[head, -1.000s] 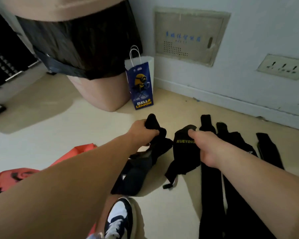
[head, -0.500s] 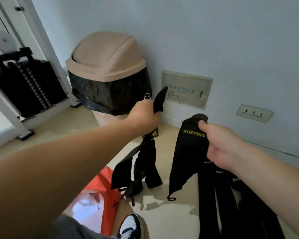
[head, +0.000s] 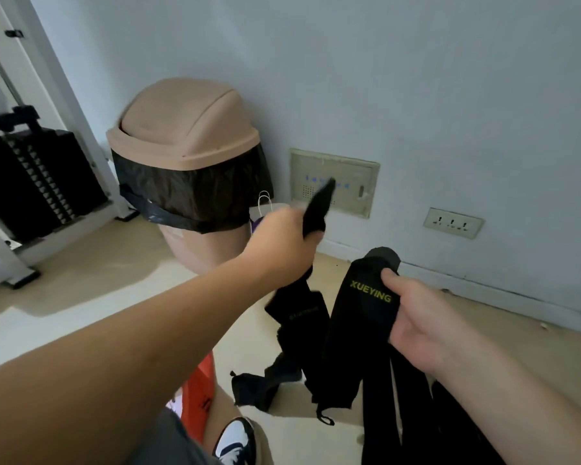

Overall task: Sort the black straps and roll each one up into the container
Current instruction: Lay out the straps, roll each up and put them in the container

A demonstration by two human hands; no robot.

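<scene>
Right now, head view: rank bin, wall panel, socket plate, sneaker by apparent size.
1. bin
2. wall panel
3. socket plate and sneaker look alike; the sneaker is nearer and partly cut off, so unranked.

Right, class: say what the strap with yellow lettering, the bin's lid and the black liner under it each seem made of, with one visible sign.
Lettered strap: likely woven fabric, matte; it hangs limp and folds softly, and the lettering looks printed.
Bin lid: probably moulded plastic, smooth and dull tan, with a rounded rim.
Liner: thin plastic film, glossy; it is crinkled and catches the light.
</scene>
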